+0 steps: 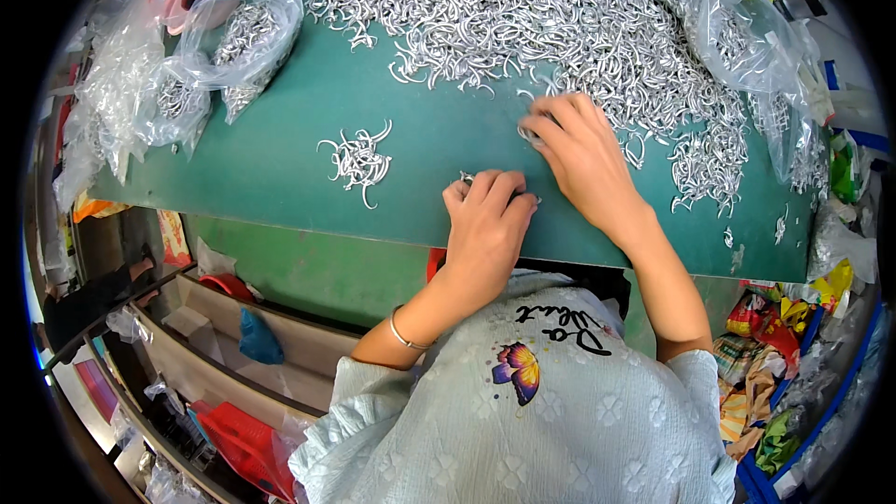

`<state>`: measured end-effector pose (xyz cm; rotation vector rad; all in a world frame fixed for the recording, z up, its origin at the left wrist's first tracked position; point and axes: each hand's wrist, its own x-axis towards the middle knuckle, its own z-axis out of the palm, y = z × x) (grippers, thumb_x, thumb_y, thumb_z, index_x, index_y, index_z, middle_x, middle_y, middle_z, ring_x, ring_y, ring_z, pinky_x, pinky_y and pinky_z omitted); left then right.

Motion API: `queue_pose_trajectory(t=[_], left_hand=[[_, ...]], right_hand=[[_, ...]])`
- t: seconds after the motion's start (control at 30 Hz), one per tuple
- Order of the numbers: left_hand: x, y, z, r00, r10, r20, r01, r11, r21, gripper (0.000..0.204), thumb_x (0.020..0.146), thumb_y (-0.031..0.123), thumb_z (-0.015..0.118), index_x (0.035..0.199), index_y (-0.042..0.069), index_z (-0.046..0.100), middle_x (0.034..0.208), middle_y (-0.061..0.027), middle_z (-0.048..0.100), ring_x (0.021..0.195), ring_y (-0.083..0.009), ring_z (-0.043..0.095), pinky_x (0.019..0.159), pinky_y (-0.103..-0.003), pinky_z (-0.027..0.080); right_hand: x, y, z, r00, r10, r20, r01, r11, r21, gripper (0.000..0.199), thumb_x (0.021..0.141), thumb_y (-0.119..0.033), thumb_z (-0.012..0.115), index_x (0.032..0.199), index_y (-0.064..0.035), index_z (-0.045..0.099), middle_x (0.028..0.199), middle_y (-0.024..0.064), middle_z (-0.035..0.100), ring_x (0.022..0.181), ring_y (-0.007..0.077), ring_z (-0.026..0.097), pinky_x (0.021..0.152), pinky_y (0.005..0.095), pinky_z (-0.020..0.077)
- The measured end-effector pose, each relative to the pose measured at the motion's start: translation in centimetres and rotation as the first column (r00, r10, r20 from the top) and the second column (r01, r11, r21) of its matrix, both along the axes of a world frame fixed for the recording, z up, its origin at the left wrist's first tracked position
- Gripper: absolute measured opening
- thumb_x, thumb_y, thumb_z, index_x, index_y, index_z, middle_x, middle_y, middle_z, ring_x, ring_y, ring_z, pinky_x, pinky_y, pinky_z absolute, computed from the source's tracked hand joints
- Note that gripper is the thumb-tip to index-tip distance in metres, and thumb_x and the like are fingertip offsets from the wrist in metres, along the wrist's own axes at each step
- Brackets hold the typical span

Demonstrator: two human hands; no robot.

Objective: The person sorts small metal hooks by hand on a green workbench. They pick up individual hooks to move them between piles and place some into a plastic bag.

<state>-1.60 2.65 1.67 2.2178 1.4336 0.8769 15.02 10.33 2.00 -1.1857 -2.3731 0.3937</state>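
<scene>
A big heap of small curved silver pieces (523,14), hook-like in shape, spreads over the far side of the green table (261,159). My left hand (490,229) rests near the table's front edge, fingers curled down; bits of silver peek out at its fingertips. Farther forward and to the right, my right hand (588,159) is at the heap's near edge. Its fingers are bent together and slightly blurred, with a silver piece (530,135) showing beneath them. Left of both hands lies a small separate pile of the same pieces (358,162).
Clear plastic bags of silver pieces stand at the table's far left (247,47) and right (737,37). A smaller cluster (709,163) lies right of my right hand. Below left are a wooden frame (280,345), a blue bag (259,338) and a red basket (245,448).
</scene>
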Motion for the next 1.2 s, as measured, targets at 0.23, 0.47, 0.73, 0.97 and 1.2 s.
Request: queue_pose_trajectory(t=[0.23, 0.47, 0.73, 0.97, 1.2], left_hand=[[0.9, -1.9, -0.5, 0.995, -0.051, 0.090, 0.054, 0.998, -0.030, 0.019, 0.075, 0.002, 0.072, 0.093, 0.005, 0.066, 0.096, -0.0049, 0.060, 0.088, -0.0232, 0.056, 0.078, -0.037, 0.035], [1.2, -2.7, -0.5, 0.988, -0.063, 0.143, 0.072, 0.996, -0.057, 0.020, 0.075, 0.001, 0.073, 0.093, 0.005, 0.065, 0.095, -0.0057, 0.060, 0.086, -0.0241, 0.056, 0.077, -0.037, 0.036], [1.6, -2.7, -0.6, 0.985, -0.048, 0.166, 0.058, 0.997, -0.054, 0.022, 0.073, -0.001, 0.073, 0.093, 0.004, 0.065, 0.095, -0.0062, 0.060, 0.086, -0.0245, 0.056, 0.076, -0.037, 0.037], [1.3, -2.9, -1.0, 0.982, -0.001, 0.190, 0.012, 0.998, -0.061, 0.022, 0.072, -0.002, 0.074, 0.092, 0.005, 0.065, 0.095, -0.0055, 0.060, 0.086, -0.0240, 0.055, 0.076, -0.036, 0.036], [1.4, -2.8, -0.9, 0.982, -0.009, 0.187, 0.019, 0.998, -0.055, 0.022, 0.073, -0.001, 0.074, 0.092, 0.005, 0.065, 0.094, -0.0055, 0.060, 0.086, -0.0240, 0.055, 0.076, -0.036, 0.036]], right_hand=[[2.1, -0.5, 2.4, 0.899, -0.296, -0.322, 0.048, 0.800, -0.598, 0.023, 0.087, 0.001, 0.064, 0.110, 0.0003, 0.065, 0.084, 0.0081, 0.064, 0.067, 0.0161, 0.057, 0.064, 0.0275, 0.0471], [3.4, -0.3, 3.2, 0.910, -0.347, -0.229, 0.265, 0.909, -0.322, 0.020, 0.084, 0.001, 0.067, 0.103, 0.0014, 0.066, 0.093, 0.0097, 0.064, 0.076, 0.0222, 0.060, 0.069, 0.0323, 0.0493], [0.6, -2.4, 1.3, 0.985, -0.172, 0.002, 0.172, 0.984, 0.037, 0.012, 0.080, -0.005, 0.071, 0.090, -0.0034, 0.065, 0.091, 0.0075, 0.060, 0.088, 0.0258, 0.055, 0.078, 0.0379, 0.0405], [3.0, -2.1, 1.7, 0.976, -0.214, -0.039, 0.216, 0.976, 0.034, 0.015, 0.080, -0.001, 0.068, 0.094, -0.0054, 0.066, 0.094, 0.0052, 0.060, 0.089, 0.0251, 0.054, 0.078, 0.0376, 0.0387], [2.2, -2.7, 1.3, 0.976, -0.193, 0.104, 0.183, 0.978, 0.095, 0.017, 0.078, -0.004, 0.070, 0.094, -0.0074, 0.066, 0.097, 0.0026, 0.059, 0.090, 0.0224, 0.053, 0.081, 0.0378, 0.0367]])
